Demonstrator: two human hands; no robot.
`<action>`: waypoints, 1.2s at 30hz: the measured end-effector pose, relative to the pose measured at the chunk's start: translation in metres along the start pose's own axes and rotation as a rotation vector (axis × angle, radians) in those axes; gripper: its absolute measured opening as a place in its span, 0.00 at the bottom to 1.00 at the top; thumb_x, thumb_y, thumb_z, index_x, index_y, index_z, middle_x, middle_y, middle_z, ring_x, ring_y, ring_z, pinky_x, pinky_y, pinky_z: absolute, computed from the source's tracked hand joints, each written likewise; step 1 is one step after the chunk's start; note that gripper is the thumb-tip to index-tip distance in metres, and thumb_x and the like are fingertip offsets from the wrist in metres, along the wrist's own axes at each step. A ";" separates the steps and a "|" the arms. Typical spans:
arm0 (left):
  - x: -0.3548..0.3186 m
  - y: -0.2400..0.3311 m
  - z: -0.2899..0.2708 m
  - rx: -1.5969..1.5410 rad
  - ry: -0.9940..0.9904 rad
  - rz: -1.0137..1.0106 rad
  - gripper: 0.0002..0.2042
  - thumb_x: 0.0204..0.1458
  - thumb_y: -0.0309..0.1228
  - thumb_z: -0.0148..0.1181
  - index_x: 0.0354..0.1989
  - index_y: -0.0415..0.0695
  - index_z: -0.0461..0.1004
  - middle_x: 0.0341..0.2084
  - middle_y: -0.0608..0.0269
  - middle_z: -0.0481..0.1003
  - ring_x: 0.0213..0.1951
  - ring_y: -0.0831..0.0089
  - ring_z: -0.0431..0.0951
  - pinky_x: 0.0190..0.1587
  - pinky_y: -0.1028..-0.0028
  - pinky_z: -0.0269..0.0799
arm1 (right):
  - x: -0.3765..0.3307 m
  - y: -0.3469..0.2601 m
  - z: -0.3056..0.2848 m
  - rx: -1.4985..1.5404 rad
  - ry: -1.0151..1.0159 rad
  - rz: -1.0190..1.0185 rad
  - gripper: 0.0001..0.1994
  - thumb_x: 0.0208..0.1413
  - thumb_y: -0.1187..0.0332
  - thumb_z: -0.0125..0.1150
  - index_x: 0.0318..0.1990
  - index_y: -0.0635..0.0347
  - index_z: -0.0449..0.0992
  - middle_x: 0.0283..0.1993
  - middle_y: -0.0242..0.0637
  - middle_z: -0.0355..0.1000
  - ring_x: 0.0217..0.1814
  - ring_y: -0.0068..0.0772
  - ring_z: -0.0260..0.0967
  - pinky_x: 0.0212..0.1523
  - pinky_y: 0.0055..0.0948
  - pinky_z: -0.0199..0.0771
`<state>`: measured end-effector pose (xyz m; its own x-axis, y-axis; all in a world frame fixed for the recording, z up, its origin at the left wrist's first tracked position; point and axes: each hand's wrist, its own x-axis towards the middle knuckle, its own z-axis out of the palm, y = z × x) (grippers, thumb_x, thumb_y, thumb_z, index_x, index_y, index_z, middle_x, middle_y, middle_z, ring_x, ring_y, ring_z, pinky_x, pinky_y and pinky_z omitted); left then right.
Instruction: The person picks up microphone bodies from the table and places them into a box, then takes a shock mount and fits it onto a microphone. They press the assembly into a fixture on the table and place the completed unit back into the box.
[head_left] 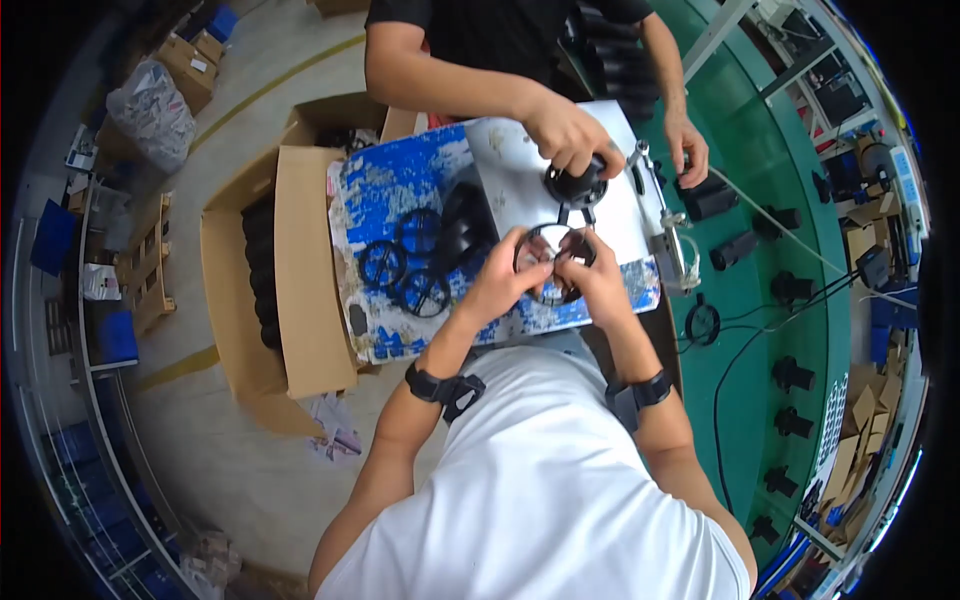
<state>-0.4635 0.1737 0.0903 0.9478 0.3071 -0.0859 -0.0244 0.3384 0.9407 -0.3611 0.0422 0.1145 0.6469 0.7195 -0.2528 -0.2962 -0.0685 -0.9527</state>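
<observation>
Close to my body, above the front of the worn blue-and-white board (395, 170), I hold a round black-rimmed part with a shiny, glass-like disc (553, 238). My left hand (503, 278) grips its left side, and my right hand (602, 285) grips its right side. Both thumbs meet near its lower middle. Several black rings with crossbars (424, 292) lie left of my left hand. Between them and the metal plate (505, 150) are dark rounded black parts (463, 225). Across from me, another person's hand (570, 130) presses on a black round part (577, 188) over the plate.
A metal clamp-like fixture (675, 240) stands at the board's right edge. The green bench (740, 330) beyond carries black cylindrical parts, cables and a black ring (702, 320). An open cardboard box (315, 270) with black parts stands left. The other person's second hand (686, 150) hovers near the bench.
</observation>
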 end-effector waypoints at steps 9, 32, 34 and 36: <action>0.001 0.014 0.004 -0.008 -0.051 0.012 0.13 0.52 0.21 0.57 0.44 0.37 0.64 0.29 0.66 0.69 0.26 0.84 0.69 0.27 0.82 0.67 | -0.005 -0.008 -0.002 0.075 -0.021 0.054 0.11 0.50 0.79 0.56 0.41 0.65 0.65 0.27 0.34 0.68 0.25 0.22 0.67 0.26 0.21 0.68; 0.022 -0.029 0.025 0.623 0.332 0.188 0.20 0.43 0.25 0.61 0.48 0.43 0.71 0.29 0.55 0.76 0.29 0.63 0.79 0.32 0.68 0.74 | 0.015 0.039 -0.028 -0.335 0.049 -0.109 0.18 0.46 0.77 0.56 0.48 0.65 0.66 0.28 0.35 0.70 0.23 0.19 0.67 0.23 0.21 0.68; 0.047 -0.032 0.020 0.794 0.343 0.335 0.21 0.42 0.23 0.61 0.49 0.42 0.71 0.39 0.55 0.75 0.24 0.70 0.75 0.29 0.73 0.71 | 0.030 0.024 -0.029 -0.401 0.142 -0.217 0.22 0.45 0.76 0.57 0.52 0.62 0.69 0.31 0.39 0.72 0.26 0.21 0.69 0.27 0.22 0.70; 0.082 -0.038 0.018 0.844 0.379 0.446 0.19 0.43 0.24 0.60 0.48 0.42 0.72 0.39 0.53 0.75 0.30 0.62 0.77 0.34 0.71 0.73 | 0.060 0.025 -0.039 -0.459 0.244 -0.394 0.24 0.42 0.75 0.58 0.52 0.59 0.72 0.37 0.43 0.74 0.29 0.26 0.72 0.31 0.25 0.73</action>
<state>-0.3790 0.1696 0.0538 0.7410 0.5617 0.3679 0.0202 -0.5663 0.8239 -0.3019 0.0565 0.0689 0.8029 0.5768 0.1503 0.2911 -0.1593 -0.9433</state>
